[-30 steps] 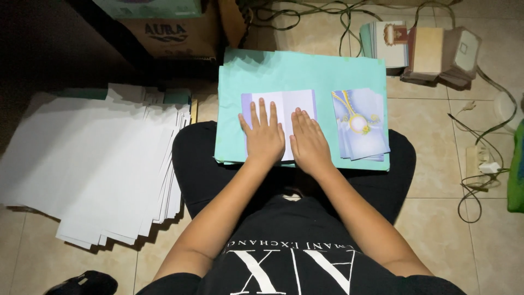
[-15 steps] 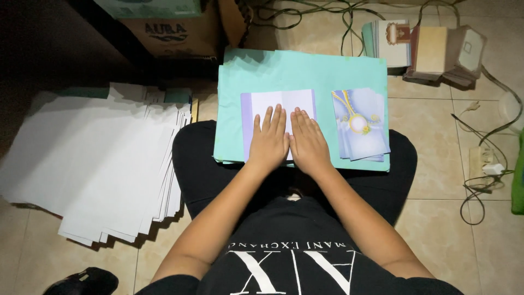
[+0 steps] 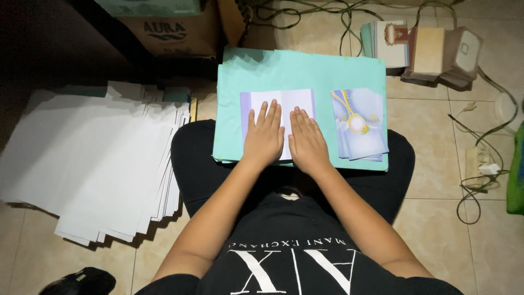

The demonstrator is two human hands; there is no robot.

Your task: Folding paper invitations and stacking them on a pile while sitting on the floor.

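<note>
Both hands have slid nearer along the one open card [image 3: 278,104] since a second ago. Left hand [image 3: 265,139] and right hand [image 3: 307,143] lie flat, fingers spread, side by side on it, atop teal sheets [image 3: 300,71] on the lap. One stack of printed cards [image 3: 360,124] sits just right; white paper [image 3: 93,164] fans left.

Light falls from above onto the hands [image 3: 286,136], bright and sharp there; far to their left, darkness swallows the upper corner.
</note>
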